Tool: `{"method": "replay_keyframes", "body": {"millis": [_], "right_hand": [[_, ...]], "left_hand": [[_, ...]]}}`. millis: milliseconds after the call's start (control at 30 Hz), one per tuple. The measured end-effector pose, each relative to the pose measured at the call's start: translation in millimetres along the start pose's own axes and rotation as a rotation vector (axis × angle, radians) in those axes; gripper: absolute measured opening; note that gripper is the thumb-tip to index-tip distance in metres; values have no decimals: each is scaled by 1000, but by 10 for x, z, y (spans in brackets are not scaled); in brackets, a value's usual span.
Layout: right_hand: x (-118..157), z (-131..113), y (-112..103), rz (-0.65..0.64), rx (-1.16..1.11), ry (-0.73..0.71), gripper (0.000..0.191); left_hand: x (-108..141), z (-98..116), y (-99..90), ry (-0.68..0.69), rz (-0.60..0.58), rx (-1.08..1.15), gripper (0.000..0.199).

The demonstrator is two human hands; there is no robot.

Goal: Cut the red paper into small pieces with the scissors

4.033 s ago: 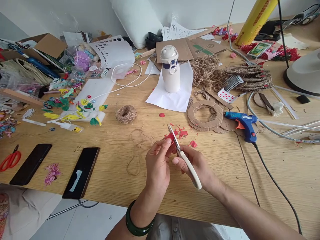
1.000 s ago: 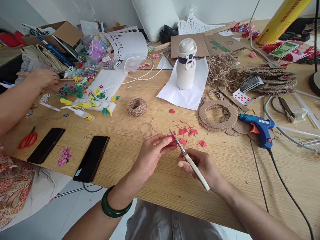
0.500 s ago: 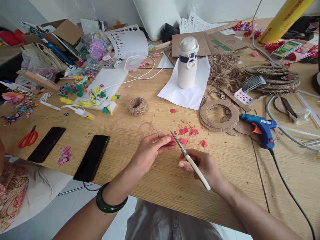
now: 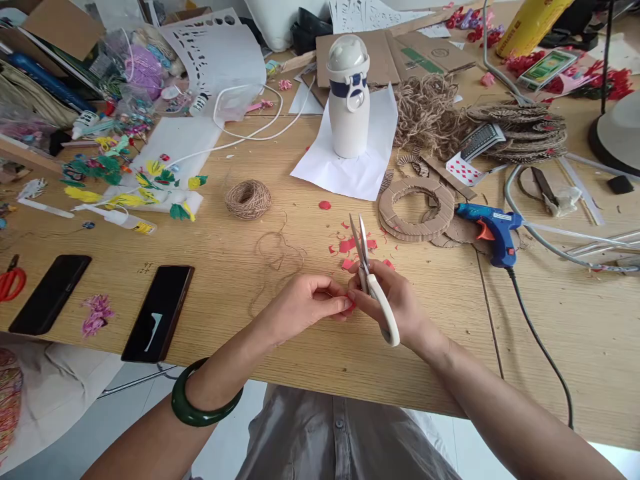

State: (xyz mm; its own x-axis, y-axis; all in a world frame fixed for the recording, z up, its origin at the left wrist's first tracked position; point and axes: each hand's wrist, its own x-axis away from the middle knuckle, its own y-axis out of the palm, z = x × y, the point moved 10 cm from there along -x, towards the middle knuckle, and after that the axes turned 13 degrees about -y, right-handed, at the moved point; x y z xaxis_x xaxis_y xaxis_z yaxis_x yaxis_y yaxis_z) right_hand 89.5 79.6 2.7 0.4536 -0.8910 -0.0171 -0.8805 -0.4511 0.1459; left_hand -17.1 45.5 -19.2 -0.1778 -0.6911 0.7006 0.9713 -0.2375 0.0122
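One pair of scissors [image 4: 384, 305], white-handled, in the grasp of the right hand [image 4: 404, 308], above the table [image 4: 220, 280]. Long axis running mostly front to back: tips pointing forward and slightly left, handle end back and slightly right. Blades parted in a narrow V. Handle partly covered by the hand; hard to make out which fingers inside it.

Just beside, the left hand [image 4: 305, 305], pinching a small red piece [image 4: 351, 305] near the right thumb. Piece mostly hidden by fingers; cannot tell its outline, or any share of the right hand in the hold. Around the left forearm, a dark green bracelet [image 4: 200, 416].

Partly behind the scissors, scattered red scraps [image 4: 346, 245], some slivers too small to count. A little farther, a round red disc [image 4: 325, 205]. To the left, a ball of twine [image 4: 249, 200]. To the right, a cardboard ring [image 4: 391, 221], overlapping flatter cardboard pieces; next to those, a blue glue gun [image 4: 495, 233], nozzle to the left.

Beyond, a white bottle [image 4: 350, 127], upright on a creased white sheet [image 4: 316, 163]. Far left, red scissors [image 4: 12, 283], cut off by the view's edge. At the top, a yellow tube [image 4: 533, 28], upper end out of view.
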Motion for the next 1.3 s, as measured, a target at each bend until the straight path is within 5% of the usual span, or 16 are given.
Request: {"method": "replay_keyframes", "body": {"millis": [200,433,633,833,1067,1300], "right_hand": [[9,74,-44,22,-3,11,28],[5,72,-249,224,-48,17,27],[34,95,-260,272,-77,22,33],[48,90,-207,207,-16,69,36],[77,67,11,-53,84,80,41],[121,79,135,-117,31,62,44]], "left_hand": [[24,94,11,34,37,-73,17],[49,4,79,67,64,279,23],[10,-72,54,120,175,341,20],[34,-49,-69,153,268,482,17],[125,106,-307,261,355,659,15],[116,170,-276,326,339,752,9]]}}
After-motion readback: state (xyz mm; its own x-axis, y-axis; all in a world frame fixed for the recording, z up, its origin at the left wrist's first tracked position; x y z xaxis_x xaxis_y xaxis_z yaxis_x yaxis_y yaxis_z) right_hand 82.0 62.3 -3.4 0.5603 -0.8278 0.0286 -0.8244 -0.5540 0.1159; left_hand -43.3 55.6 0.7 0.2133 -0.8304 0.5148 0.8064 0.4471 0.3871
